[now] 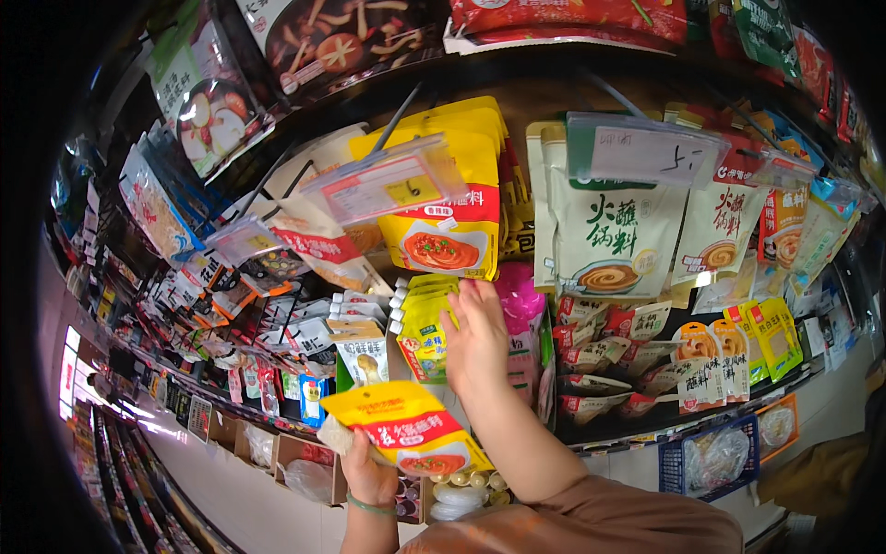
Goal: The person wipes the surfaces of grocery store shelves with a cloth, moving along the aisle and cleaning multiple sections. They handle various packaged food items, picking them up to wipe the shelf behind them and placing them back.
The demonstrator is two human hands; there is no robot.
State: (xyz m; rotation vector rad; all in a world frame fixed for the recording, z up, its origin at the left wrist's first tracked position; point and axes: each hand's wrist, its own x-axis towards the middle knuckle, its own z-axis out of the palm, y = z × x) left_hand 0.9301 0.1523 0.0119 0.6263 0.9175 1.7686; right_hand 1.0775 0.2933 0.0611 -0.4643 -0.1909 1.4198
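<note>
My left hand, with a green bangle at the wrist, grips a yellow and red sauce packet. A pale, fluffy cloth-like item shows between that hand and the packet's left side. My right hand is raised in front of the shelf, fingers extended and nothing visible in it. Its fingertips are just under similar yellow packets that hang from a hook; whether they touch is unclear. Left of the right hand stand yellow-green spouted pouches. A bright pink pouch is partly hidden behind it.
Price-tag holders stick out on hooks above my hands. To the right hang pale dipping-sauce pouches, over rows of small sachets. On the floor are a blue basket and cardboard boxes. Another shelf stands at left.
</note>
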